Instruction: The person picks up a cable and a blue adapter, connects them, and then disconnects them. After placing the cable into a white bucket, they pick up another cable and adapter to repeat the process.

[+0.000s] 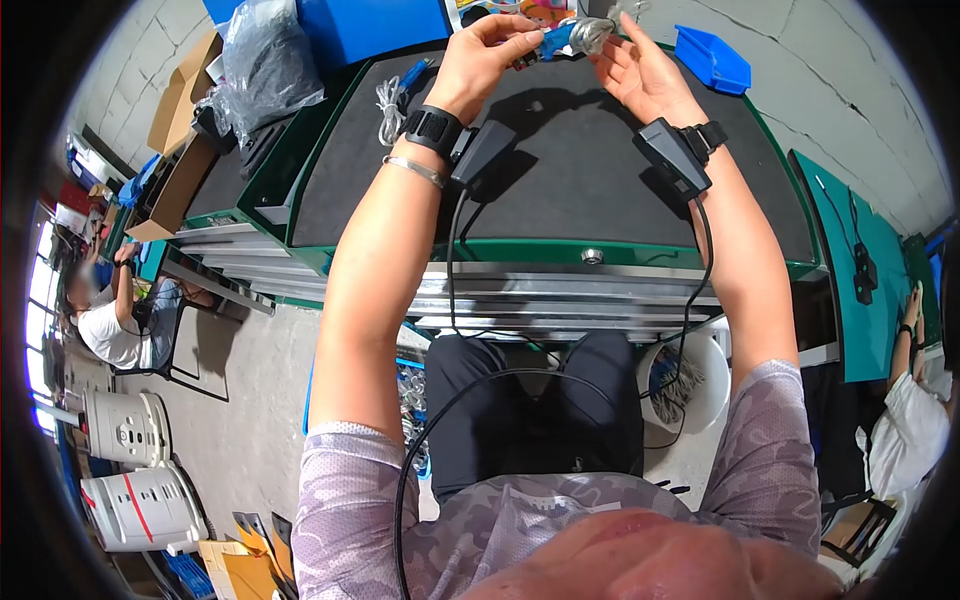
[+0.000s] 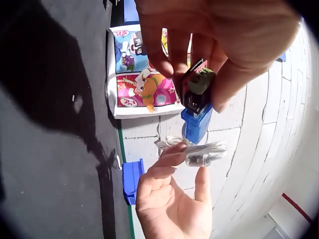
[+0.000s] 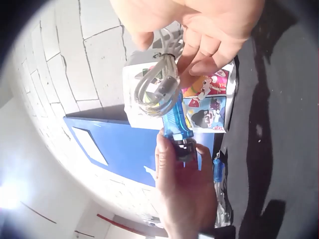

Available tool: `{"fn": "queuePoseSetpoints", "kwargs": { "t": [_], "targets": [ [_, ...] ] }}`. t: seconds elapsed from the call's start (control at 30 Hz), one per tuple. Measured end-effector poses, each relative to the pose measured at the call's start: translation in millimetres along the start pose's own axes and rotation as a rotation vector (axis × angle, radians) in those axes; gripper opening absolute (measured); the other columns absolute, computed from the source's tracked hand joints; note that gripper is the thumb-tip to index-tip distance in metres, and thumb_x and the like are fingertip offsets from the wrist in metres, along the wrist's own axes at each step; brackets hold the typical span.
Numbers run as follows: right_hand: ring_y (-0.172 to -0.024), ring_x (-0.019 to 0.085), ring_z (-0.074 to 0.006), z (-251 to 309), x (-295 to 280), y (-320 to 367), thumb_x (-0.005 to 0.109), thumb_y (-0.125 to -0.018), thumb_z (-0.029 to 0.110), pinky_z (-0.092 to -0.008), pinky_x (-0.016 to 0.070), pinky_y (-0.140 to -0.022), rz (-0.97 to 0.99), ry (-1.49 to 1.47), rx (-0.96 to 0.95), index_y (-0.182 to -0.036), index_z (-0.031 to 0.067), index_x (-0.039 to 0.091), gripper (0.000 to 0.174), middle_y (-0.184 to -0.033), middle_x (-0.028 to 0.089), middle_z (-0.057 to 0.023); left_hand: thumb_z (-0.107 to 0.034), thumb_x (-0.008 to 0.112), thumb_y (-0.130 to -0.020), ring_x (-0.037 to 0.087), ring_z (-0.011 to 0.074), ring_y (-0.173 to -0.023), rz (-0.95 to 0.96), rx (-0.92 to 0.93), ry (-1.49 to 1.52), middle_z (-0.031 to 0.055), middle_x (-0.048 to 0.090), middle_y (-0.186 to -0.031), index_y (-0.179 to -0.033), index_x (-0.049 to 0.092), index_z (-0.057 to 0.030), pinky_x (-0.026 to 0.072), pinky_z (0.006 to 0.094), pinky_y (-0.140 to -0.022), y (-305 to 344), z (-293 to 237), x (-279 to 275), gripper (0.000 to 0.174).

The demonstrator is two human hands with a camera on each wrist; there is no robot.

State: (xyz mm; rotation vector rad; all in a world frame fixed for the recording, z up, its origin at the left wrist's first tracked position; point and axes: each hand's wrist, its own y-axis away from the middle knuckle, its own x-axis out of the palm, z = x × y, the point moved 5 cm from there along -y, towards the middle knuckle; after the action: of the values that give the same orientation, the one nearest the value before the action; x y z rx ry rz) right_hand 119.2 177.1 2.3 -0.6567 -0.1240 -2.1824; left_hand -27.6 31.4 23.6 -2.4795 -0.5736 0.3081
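In my left hand (image 1: 474, 68) I grip a cable's translucent blue plug (image 3: 175, 118), thumb on one side and fingers on the other. A small black piece with a printed label (image 2: 198, 85) sits at the plug's end, between my left fingertips. The cable's grey lead (image 3: 158, 89) is bundled in a coil, tied with a dark band. My right hand (image 1: 648, 82) is at that coil with its palm showing; relaxed fingers touch the coil's edge while the thumb stands apart from them. Both hands are raised over the far edge of the dark bench mat (image 1: 560, 180).
A second coiled cable with a blue plug (image 1: 390, 105) lies on the mat's left. Beyond the bench are a blue bin (image 1: 712, 60) and a white box with cartoon packets (image 2: 144, 92). Bagged items (image 1: 265, 65) stand left. A white bucket (image 1: 705, 380) holds cables below. Another person sits left.
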Motion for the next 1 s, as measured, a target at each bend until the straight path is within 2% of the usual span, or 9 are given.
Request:
{"fn": "queuePoseSetpoints", "kwargs": {
  "t": [0.13, 0.17, 0.3, 0.37, 0.57, 0.63, 0.73, 0.83, 1.0],
  "targets": [
    [-0.084, 0.057, -0.0112, 2.1, -2.3, 0.4, 0.061, -0.093, 0.038, -0.0267, 0.0481, -0.076, 0.032, 0.147, -0.086, -0.113, 0.0070, 0.061, 0.037, -0.095, 0.063, -0.0014, -0.024, 0.071, -0.087, 0.059, 0.0090, -0.088, 0.076, 0.007, -0.029, 0.0000, 0.066, -0.097, -0.108, 0.067, -0.0069, 0.0464, 0.0250, -0.079, 2.8, -6.3, 9.0, 0.028],
    [-0.080, 0.055, -0.0093, 3.8, 0.5, 2.7, 0.061, -0.092, 0.035, -0.0284, 0.0454, -0.072, 0.037, 0.121, -0.105, -0.096, 0.0124, 0.067, 0.024, -0.089, 0.063, 0.0029, -0.025, 0.071, -0.087, 0.058, 0.0088, -0.088, 0.077, -0.012, -0.023, 0.0000, 0.066, -0.096, -0.108, 0.067, -0.0074, 0.0463, 0.0249, -0.078, 3.4, -5.6, 9.9, 0.028],
    [-0.081, 0.055, -0.0092, 6.1, 0.3, 1.4, 0.060, -0.093, 0.034, -0.0294, 0.0453, -0.074, 0.035, 0.106, -0.165, -0.097, 0.0121, 0.067, 0.024, -0.088, 0.063, 0.0030, -0.028, 0.070, -0.088, 0.057, 0.0076, -0.086, 0.079, -0.083, 0.011, -0.0003, 0.065, -0.097, -0.110, 0.067, -0.0085, 0.0463, 0.0247, -0.078, 4.4, -2.7, 9.9, 0.030],
    [-0.087, 0.058, -0.0110, 7.8, 0.2, 2.2, 0.050, -0.099, 0.028, -0.0270, 0.0487, -0.079, 0.024, 0.136, -0.179, -0.116, 0.0043, 0.061, 0.031, -0.098, 0.065, -0.0030, -0.030, 0.070, -0.088, 0.056, 0.0072, -0.085, 0.082, -0.109, 0.020, -0.0007, 0.064, -0.096, -0.110, 0.067, -0.0086, 0.0464, 0.0246, -0.078, 4.8, -1.2, 10.0, 0.031],
    [-0.072, 0.061, -0.0142, 10.2, 9.3, 10.3, 0.052, -0.096, 0.028, -0.0264, 0.0476, -0.066, 0.006, 0.062, -0.169, -0.095, 0.0088, 0.065, 0.023, -0.079, 0.065, -0.0026, -0.035, 0.069, -0.087, 0.057, 0.0080, -0.080, 0.105, -0.195, 0.030, -0.0017, 0.061, -0.090, -0.111, 0.065, -0.0076, 0.0478, 0.0243, -0.079, 7.7, 1.6, 11.4, 0.037],
    [-0.071, 0.060, -0.0141, 7.6, 8.3, 4.9, 0.052, -0.096, 0.028, -0.0261, 0.0467, -0.064, 0.007, 0.047, -0.176, -0.095, 0.0085, 0.066, 0.024, -0.079, 0.065, -0.0027, -0.038, 0.068, -0.088, 0.058, 0.0089, -0.081, 0.112, -0.211, 0.024, -0.0016, 0.060, -0.087, -0.111, 0.065, -0.0071, 0.0483, 0.0245, -0.079, 8.6, 2.0, 10.2, 0.038],
    [-0.069, 0.059, -0.0139, 13.1, 0.4, 4.0, 0.052, -0.096, 0.030, -0.0254, 0.0431, -0.060, -0.006, 0.100, -0.177, -0.094, 0.0084, 0.066, 0.026, -0.077, 0.065, -0.0028, -0.052, 0.049, -0.095, 0.063, 0.0131, -0.089, 0.239, -0.332, 0.123, 0.0062, 0.068, -0.097, -0.112, 0.062, -0.0083, 0.0485, 0.0277, -0.085, 11.4, 7.3, 16.8, 0.048],
    [-0.068, 0.057, -0.0128, 15.1, -0.7, 7.1, 0.053, -0.095, 0.031, -0.0256, 0.0414, -0.059, -0.040, 0.097, -0.200, -0.094, 0.0085, 0.067, 0.027, -0.076, 0.064, -0.0026, -0.053, 0.046, -0.096, 0.064, 0.0142, -0.087, 0.212, -0.413, 0.137, 0.0095, 0.069, -0.104, -0.113, 0.061, -0.0086, 0.0481, 0.0286, -0.087, 16.2, 3.8, 17.9, 0.050],
    [-0.067, 0.055, -0.0116, 17.6, 5.5, 10.4, 0.049, -0.097, 0.031, -0.0250, 0.0408, -0.060, -0.060, 0.094, -0.203, -0.097, 0.0076, 0.068, 0.030, -0.074, 0.061, -0.0005, -0.053, 0.044, -0.096, 0.066, 0.0149, -0.085, 0.234, -0.469, 0.110, 0.0071, 0.070, -0.093, -0.102, 0.065, -0.0048, 0.0479, 0.0304, -0.085, 16.4, 6.4, 18.7, 0.052]
  ]
}}
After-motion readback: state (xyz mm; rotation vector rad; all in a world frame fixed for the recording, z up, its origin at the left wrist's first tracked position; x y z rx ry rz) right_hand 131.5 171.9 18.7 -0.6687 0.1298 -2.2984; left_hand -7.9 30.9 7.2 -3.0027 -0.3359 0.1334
